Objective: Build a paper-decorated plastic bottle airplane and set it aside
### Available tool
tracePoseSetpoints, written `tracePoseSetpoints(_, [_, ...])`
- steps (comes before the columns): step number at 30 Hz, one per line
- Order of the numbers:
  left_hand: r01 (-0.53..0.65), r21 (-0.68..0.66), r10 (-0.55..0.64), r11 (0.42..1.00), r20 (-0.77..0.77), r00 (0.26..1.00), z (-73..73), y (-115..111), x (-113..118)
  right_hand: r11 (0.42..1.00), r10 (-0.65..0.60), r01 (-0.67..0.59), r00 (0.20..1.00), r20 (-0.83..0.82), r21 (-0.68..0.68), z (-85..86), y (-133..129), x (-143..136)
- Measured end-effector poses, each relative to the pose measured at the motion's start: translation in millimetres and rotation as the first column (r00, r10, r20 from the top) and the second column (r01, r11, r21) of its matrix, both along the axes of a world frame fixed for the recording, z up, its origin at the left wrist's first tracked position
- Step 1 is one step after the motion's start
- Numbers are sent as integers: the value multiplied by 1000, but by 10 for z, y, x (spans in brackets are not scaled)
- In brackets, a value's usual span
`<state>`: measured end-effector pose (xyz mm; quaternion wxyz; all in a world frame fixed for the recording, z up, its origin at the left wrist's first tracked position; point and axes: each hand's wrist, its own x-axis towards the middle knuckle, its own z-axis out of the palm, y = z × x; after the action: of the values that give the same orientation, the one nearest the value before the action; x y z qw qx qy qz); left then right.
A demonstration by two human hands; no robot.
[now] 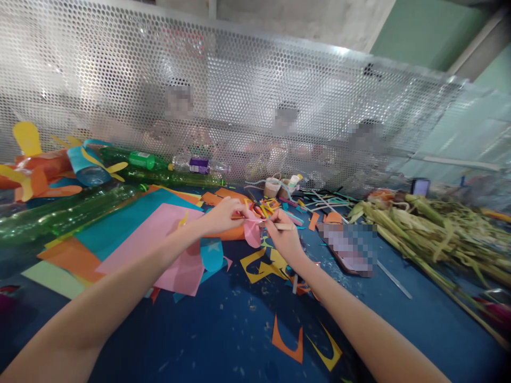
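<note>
My left hand (229,213) is closed, thumb and fingers pinching a cut piece of pink paper (252,234) above the blue table. My right hand (285,239) meets it from the other side, wrapped round a thin pale stick-like tool (284,226) whose tip reaches the pink paper; its exact kind is too small to tell. Just beneath lie a blue paper cut-out (211,254) and yellow paper offcuts (255,265). Behind the hands is a heap of coloured paper scraps (271,205). Left of them, a large pink sheet (159,239) overlaps a teal sheet (128,218).
Green plastic bottles (72,210) lie at the left beside an orange bottle craft (43,165). A phone (351,250) and dried corn husks (431,229) lie to the right. A perforated metal screen (239,90) closes off the back, with people behind it. Orange offcuts (289,346) are in front.
</note>
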<state>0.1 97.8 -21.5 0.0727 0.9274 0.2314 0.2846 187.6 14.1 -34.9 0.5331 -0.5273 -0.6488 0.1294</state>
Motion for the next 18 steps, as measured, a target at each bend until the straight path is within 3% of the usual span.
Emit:
tracePoseSetpoints(8, [8,4,-7,1000,-3,1000,28,-23,-8,994,77,-83,993,-92,-68,-24,-25,-67])
tracePoseSetpoints(18, [9,17,-9,1000,-15,1000,29,-31,-13,990,95,-98,995,-36,-97,-38,-63,-119])
